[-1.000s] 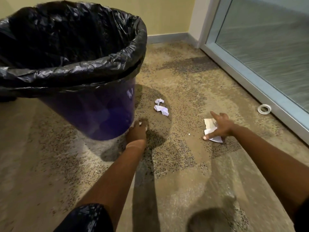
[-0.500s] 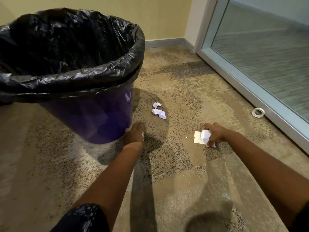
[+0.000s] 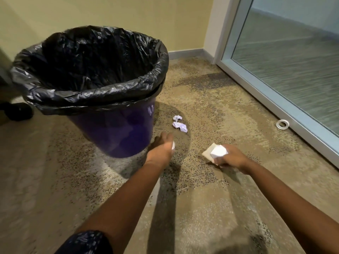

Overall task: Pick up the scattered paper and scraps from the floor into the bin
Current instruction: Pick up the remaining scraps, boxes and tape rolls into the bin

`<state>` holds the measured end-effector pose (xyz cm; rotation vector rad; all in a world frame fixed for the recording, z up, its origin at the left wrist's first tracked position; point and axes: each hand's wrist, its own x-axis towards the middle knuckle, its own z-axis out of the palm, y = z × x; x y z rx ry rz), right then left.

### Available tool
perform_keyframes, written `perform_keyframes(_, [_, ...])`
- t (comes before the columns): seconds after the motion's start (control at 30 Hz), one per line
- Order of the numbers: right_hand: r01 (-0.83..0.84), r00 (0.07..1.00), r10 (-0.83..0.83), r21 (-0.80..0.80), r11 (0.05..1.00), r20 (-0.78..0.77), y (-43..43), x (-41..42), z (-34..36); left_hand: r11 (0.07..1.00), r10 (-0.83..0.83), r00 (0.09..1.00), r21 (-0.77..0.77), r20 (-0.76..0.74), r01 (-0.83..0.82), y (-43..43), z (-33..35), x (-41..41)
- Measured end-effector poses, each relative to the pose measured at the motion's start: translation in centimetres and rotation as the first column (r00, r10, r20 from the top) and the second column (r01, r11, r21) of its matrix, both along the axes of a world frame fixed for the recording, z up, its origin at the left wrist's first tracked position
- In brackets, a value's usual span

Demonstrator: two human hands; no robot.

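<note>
Currently, right hand [image 3: 231, 158]: fingers curled round a white folded paper [image 3: 218, 151]. A beige sheet [image 3: 208, 153] sticks out to the left beneath it; cannot tell whether it touches the floor [image 3: 211, 208].
Left hand [image 3: 162, 149]: fingers curled down, gripping a white scrap [image 3: 173, 146]; only a sliver shows at the hand's right edge.
Bin [image 3: 117, 129]: purple, upright, far-left of both hands. The left hand is just beside its near-right base. A black liner [image 3: 91, 70] is folded over the rim.
Crumpled scraps [image 3: 180, 125]: two pale pieces on the floor, just beyond the left hand, right of the bin, untouched.
Tape ring [image 3: 282, 124]: flat on the floor, far right, beside the glass door [image 3: 293, 70] frame, well apart from the right hand.
Hidden: bin contents, since the liner interior is dark. Left fingertips are blurred; both palms face away.
Cut off: both upper arms at the near edge. A patterned sleeve [image 3: 86, 241] is only partly in frame. A dark object [image 3: 17, 111] at far left is unidentifiable.
</note>
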<state>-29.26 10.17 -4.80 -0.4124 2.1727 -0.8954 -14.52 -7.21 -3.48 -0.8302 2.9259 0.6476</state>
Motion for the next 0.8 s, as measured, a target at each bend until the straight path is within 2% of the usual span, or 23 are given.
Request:
perform_keyframes(0.07, [0.082,0.997,-0.079,-0.179,0.980,0.021,-1.7,1.3,2.9,0.998,-0.055,0.982,-0.035,-0.179,0.049,0.6,3.3,0.2])
perform_keyframes(0.13, [0.176,0.984,-0.175,-0.384,0.906,0.037,-3.9,2.4,6.5,0.986,-0.119,0.924,-0.155,-0.363,0.066,0.9,6.8,0.4])
perform_keyframes(0.2, [0.243,0.966,-0.252,-0.565,0.789,0.063,-6.1,3.4,10.5,0.949,-0.237,0.798,-0.309,-0.554,0.068,1.0,10.3,0.6])
perform_keyframes(0.3, [0.257,0.944,-0.324,-0.745,0.615,0.058,-9.3,4.9,15.9,0.862,-0.367,0.628,-0.504,-0.686,-0.047,0.1,14.9,1.1])
perform_keyframes(0.37, [0.219,0.933,-0.359,-0.811,0.543,0.012,-11.8,6.0,19.1,0.871,-0.291,0.580,-0.462,-0.761,-0.170,-1.2,17.8,1.9])
perform_keyframes(0.4, [0.179,0.926,-0.375,-0.823,0.539,-0.045,-13.0,6.5,20.3,0.883,-0.220,0.568,-0.410,-0.793,-0.231,-1.9,19.2,2.4])
perform_keyframes(0.43, [0.135,0.913,-0.391,-0.818,0.559,-0.116,-14.4,6.9,21.3,0.885,-0.146,0.574,-0.365,-0.806,-0.288,-2.8,20.2,3.0])
perform_keyframes(0.5, [0.055,0.875,-0.394,-0.751,0.659,-0.282,-16.7,7.8,22.7,0.882,-0.005,0.616,-0.294,-0.788,-0.368,-4.9,21.1,3.8])
perform_keyframes(0.63, [-0.073,0.810,-0.225,-0.475,0.877,-0.541,-19.9,8.8,22.7,0.903,0.255,0.744,-0.122,-0.618,-0.411,-7.8,20.8,5.1])
perform_keyframes(0.73, [-0.094,0.810,-0.120,-0.329,0.940,-0.574,-20.4,9.7,22.3,0.893,0.410,0.759,0.055,-0.506,-0.446,-8.7,19.9,5.8])
perform_keyframes(0.8, [-0.121,0.811,-0.075,-0.292,0.949,-0.581,-20.1,10.3,22.3,0.885,0.437,0.751,0.090,-0.495,-0.456,-8.6,19.6,6.1])
